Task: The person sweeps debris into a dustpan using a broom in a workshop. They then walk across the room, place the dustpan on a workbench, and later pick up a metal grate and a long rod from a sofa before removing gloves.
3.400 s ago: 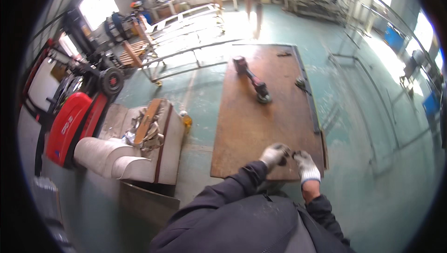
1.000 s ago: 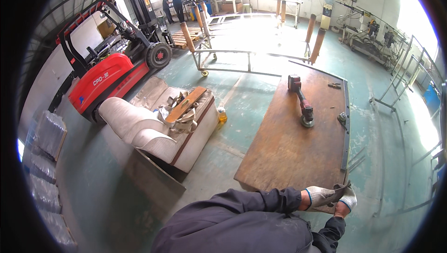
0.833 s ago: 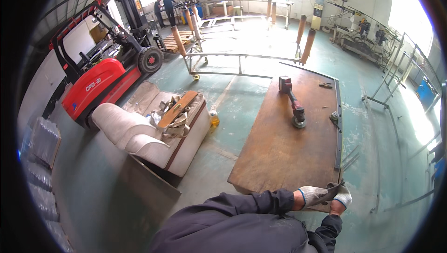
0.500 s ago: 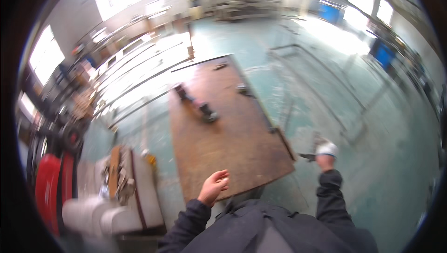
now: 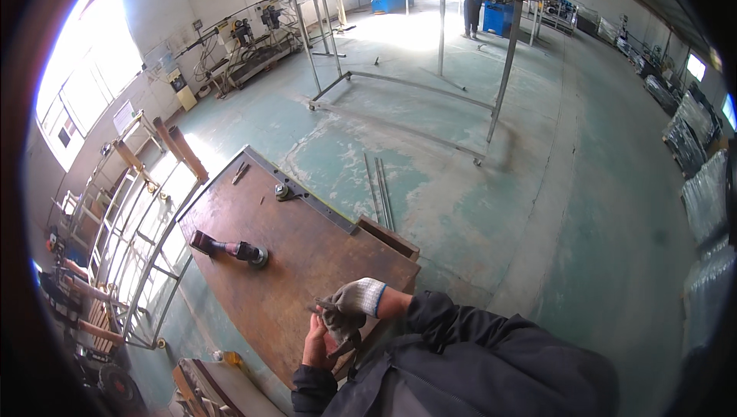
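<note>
My two hands meet over the near edge of a brown metal-topped table. My right hand (image 5: 353, 299), in a grey glove with a white cuff, is closed on something dark and grey, perhaps cloth, that I cannot make out. Bare, my left hand (image 5: 313, 346) is up against it from the left; its fingers are partly covered by the glove and the dark thing. Farther up the tabletop (image 5: 307, 260) lies a cordless angle grinder (image 5: 232, 250). A plier-like tool (image 5: 240, 173) and a small round metal fitting (image 5: 282, 191) rest near the far end.
Steel angle (image 5: 322, 210) edges the table's far right side. Metal strips (image 5: 379, 194) lie on the floor beyond, before a tall wheeled frame (image 5: 499, 98). Racks (image 5: 138, 244) stand left, a padded seat (image 5: 223, 386) near left. Another person (image 5: 472, 14) stands far back.
My right hand has come in from the right side to meet my left hand at the table's near edge. The view has swung to the right.
</note>
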The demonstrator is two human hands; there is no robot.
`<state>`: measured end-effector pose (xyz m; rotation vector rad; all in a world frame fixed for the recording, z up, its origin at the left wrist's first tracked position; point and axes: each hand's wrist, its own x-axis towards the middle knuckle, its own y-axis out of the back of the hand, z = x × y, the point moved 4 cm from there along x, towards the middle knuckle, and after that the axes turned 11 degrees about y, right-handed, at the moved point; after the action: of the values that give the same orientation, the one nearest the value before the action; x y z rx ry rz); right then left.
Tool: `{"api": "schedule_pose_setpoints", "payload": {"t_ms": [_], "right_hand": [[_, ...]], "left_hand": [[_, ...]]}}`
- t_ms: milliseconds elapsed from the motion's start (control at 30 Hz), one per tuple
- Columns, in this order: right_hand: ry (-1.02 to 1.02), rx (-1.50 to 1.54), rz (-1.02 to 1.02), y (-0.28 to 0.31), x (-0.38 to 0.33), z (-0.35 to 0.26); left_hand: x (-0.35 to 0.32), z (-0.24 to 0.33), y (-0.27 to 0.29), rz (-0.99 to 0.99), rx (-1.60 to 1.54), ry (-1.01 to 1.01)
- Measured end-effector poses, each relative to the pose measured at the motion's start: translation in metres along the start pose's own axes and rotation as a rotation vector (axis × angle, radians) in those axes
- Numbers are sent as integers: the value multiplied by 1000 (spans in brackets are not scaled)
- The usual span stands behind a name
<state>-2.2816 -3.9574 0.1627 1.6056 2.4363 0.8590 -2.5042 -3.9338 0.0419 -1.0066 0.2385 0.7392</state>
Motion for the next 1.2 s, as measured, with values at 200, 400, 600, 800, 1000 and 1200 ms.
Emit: {"api": "schedule_pose_setpoints", "payload": {"t_ms": [200, 400, 600, 800, 1000, 1200], "right_hand": [[-246, 42, -15, -2, 5, 36], [-185, 313, 377, -7, -21, 80], [-76, 207, 229, -46, 24, 63], [-224, 505, 250, -61, -7, 31], [-314, 969, 330, -80, -19, 29], [-19, 913, 269, -83, -28, 25]], "left_hand": [[13, -19, 17, -86, -221, 49], [-18, 51, 68, 592, 3, -506], [-8, 57, 11, 543, 392, -541], [34, 13, 14, 436, 524, -335], [43, 25, 20, 604, 596, -623], [52, 19, 29, 673, 616, -678]]}}
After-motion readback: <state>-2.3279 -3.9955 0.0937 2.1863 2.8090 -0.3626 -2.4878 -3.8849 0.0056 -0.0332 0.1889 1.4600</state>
